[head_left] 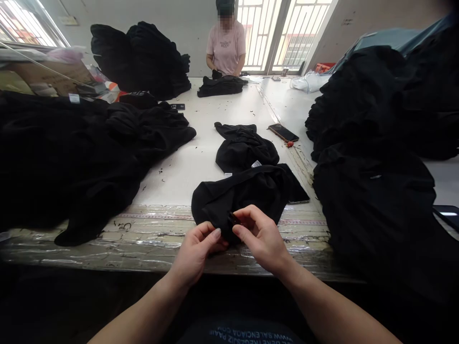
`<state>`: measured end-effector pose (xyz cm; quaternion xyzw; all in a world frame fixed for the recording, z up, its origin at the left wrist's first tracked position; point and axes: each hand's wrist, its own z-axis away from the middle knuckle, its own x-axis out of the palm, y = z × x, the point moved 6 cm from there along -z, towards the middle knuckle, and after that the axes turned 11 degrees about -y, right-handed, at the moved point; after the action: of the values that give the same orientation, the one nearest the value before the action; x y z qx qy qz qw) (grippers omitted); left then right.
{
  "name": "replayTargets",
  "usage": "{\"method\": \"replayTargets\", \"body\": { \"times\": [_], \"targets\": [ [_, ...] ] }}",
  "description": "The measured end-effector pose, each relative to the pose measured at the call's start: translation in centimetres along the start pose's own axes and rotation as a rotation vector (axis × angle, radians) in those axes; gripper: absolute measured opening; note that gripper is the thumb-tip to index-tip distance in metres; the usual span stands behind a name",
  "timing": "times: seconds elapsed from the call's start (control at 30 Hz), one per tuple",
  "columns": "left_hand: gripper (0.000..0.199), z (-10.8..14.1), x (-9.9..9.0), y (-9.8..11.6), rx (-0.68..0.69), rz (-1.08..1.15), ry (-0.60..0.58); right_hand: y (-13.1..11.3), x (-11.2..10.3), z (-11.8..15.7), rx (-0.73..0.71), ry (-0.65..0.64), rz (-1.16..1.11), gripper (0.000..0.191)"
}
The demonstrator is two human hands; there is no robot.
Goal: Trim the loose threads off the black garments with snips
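Observation:
A black garment (247,191) lies near the front edge of the white table, its lower part between my hands. My left hand (201,243) pinches the garment's near edge between thumb and fingers. In my right hand (258,234), thumb and fingers close round a small dark tool (234,219), perhaps thread snippers, its tip against the cloth. Just behind, another black garment (245,148) is crumpled, with white labels at its front. A dark phone or tablet (296,184) is partly under the right side of the nearer garment.
Black garments are heaped at the left (71,157) and right (373,143). A phone (283,132) lies beyond the middle. At the far side a person (226,45) handles black cloth (222,86) beside a tall black pile (143,62). Clear film covers the table's front edge (107,248).

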<state>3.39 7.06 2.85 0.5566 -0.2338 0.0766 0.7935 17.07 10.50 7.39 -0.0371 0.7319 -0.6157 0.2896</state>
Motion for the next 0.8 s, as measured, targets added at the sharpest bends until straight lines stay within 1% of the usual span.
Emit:
{"method": "replayTargets", "body": {
  "times": [0.07,0.13,0.2,0.27,0.37,0.43,0.5,0.53,0.6,0.67,0.8],
  "targets": [
    [0.024,-0.1,0.3,-0.4,-0.002,0.039,-0.034,-0.2,0.4,-0.1,-0.04,-0.041,0.083,0.016],
    [0.032,-0.3,0.2,-0.7,-0.017,0.11,-0.032,-0.5,0.8,0.0,-0.107,-0.051,0.195,0.012],
    [0.036,-0.7,-0.5,-0.8,-0.021,0.174,0.016,-0.5,1.0,0.3,-0.167,-0.039,0.258,0.011],
    [0.032,-1.0,-1.5,-0.7,-0.013,0.226,0.069,-0.1,1.4,0.8,-0.185,-0.083,0.284,0.01],
    [0.022,-1.3,-2.2,-0.6,-0.013,0.278,0.095,0.7,1.7,1.6,-0.126,-0.239,0.303,0.011],
    [0.018,-1.2,-2.0,-0.5,-0.018,0.289,0.082,1.1,1.2,2.0,-0.036,-0.303,0.288,0.022],
    [0.017,-0.9,-1.3,-0.5,-0.024,0.285,0.059,1.1,-0.1,2.2,0.049,-0.275,0.257,0.03],
    [0.017,-0.8,-0.8,-0.5,-0.033,0.282,0.042,1.0,-0.8,2.2,0.074,-0.238,0.245,0.029],
    [0.017,-0.7,0.2,-0.7,-0.06,0.275,0.001,0.4,-1.8,2.1,0.078,-0.167,0.231,0.021],
    [0.017,-0.6,1.1,-0.9,-0.081,0.267,-0.038,-0.2,-2.1,2.0,0.048,-0.135,0.22,0.016],
    [0.016,-0.5,2.1,-1.2,-0.071,0.236,-0.077,-0.8,-1.5,1.7,-0.002,-0.13,0.205,0.016]
  ]
}}
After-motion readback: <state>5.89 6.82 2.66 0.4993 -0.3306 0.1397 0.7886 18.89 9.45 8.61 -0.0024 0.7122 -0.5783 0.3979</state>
